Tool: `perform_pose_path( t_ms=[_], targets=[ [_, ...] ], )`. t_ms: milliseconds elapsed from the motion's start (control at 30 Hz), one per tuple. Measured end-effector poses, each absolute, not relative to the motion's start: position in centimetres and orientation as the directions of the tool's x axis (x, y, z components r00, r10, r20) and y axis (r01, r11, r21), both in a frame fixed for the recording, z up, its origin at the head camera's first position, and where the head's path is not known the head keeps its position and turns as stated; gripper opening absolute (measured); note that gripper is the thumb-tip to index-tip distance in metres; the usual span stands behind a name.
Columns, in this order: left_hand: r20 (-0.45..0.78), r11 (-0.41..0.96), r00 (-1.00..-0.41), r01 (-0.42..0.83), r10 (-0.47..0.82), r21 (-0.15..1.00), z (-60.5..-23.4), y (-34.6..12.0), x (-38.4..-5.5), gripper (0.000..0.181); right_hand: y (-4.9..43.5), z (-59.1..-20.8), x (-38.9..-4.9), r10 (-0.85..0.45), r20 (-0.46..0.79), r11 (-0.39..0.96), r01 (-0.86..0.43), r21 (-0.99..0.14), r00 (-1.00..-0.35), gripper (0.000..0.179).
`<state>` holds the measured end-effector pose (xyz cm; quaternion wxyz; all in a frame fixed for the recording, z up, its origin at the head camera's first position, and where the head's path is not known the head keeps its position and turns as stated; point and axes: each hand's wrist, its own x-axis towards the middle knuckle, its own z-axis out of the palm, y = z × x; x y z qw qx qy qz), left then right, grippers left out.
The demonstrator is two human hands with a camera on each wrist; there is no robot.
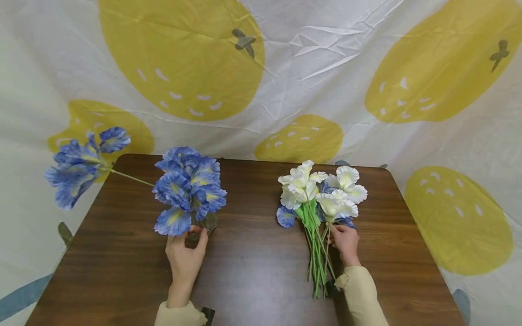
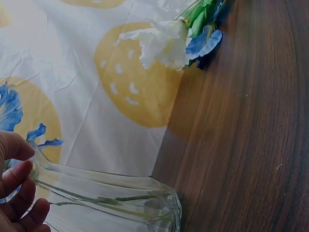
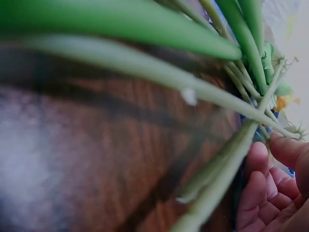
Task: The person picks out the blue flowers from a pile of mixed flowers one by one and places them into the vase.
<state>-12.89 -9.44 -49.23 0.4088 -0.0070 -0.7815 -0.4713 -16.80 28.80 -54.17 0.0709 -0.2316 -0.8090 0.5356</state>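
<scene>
The vase stands tall on the bench, and the left hand curls round its neck. Blue flowers stick up past those fingers. Just left of the right hand, white flowers point away, their stems toward the person. The right hand pinches a stem. Petals mostly hide the vase from above.

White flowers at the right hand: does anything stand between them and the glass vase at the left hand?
Nothing visible stands on the tabletop between the white flowers and the glass vase. At its top, though, the blue flowers it holds spread out and may crowd the way in.
</scene>
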Motion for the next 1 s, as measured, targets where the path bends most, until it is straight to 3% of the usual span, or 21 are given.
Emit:
perform_pose_path(
  t_ms=[267, 433, 867, 1000],
  targets=[
    [0.644, 0.551, -0.666, 0.398, -0.377, 0.734, -49.1, -9.4, -12.9, 0.010, 28.5, -53.5, -17.3, 0.460, -0.232, 0.245, 0.373, -0.895, -0.857, 0.028],
    [0.650, 0.555, -0.661, 0.401, -0.375, 0.729, -49.1, -9.4, -12.8, 0.010, 28.4, -53.4, -17.3, 0.509, -0.224, 0.193, 0.364, -0.911, -0.831, 0.027],
    [0.638, 0.556, -0.674, 0.387, -0.373, 0.735, -49.2, -9.3, -12.7, 0.010, 30.3, -52.2, -16.9, 0.736, 0.044, 0.226, 0.183, -0.957, -0.676, 0.019],
    [0.642, 0.552, -0.673, 0.397, -0.368, 0.733, -49.3, -9.2, -12.7, 0.011, 30.9, -51.4, -16.9, 0.764, 0.177, 0.308, 0.110, -0.945, -0.620, 0.015]
  ],
)
